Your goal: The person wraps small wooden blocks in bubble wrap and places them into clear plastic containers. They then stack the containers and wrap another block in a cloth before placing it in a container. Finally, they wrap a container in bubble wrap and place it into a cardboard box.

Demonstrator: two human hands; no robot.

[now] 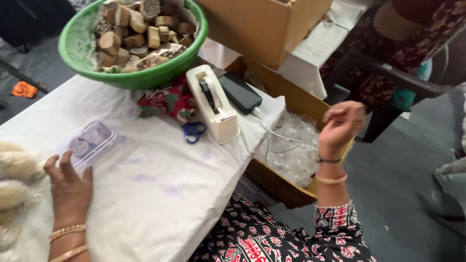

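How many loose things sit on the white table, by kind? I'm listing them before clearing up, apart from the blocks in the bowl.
Green bowl: 1
Tape dispenser: 1
Phone: 1
Scissors: 1
Clear plastic box, at the left hand: 1
Patterned cloth: 1
Total: 6

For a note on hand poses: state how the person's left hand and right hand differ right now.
The left hand lies flat, fingers spread, on the white table cover, fingertips at the clear plastic box. The right hand is raised off the table, fingers curled, above the cardboard box of clear plastic; whether it pinches anything cannot be told. Both wrists wear bangles.
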